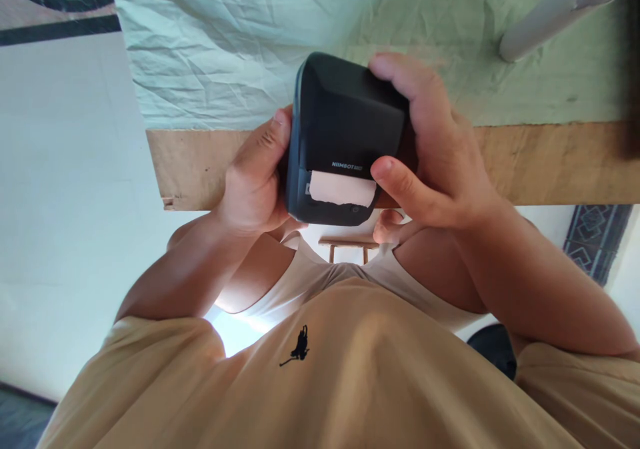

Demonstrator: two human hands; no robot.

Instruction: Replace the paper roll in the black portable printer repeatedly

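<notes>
I hold a small black label printer [345, 129] in both hands, just above the near edge of a wooden table [550, 162]. My left hand [255, 176] grips its left side with the thumb up along the casing. My right hand [435, 149] wraps its right side, fingers over the top and thumb resting beside the slot. A strip of white label paper [343, 189] sticks out of the slot with a torn lower edge.
A crumpled pale green cloth [225, 42] covers the table top beyond the bare wooden edge. A white tube [555, 9] lies at the far right of the cloth. White floor [65, 202] lies to the left; my beige shirt [350, 376] fills the bottom.
</notes>
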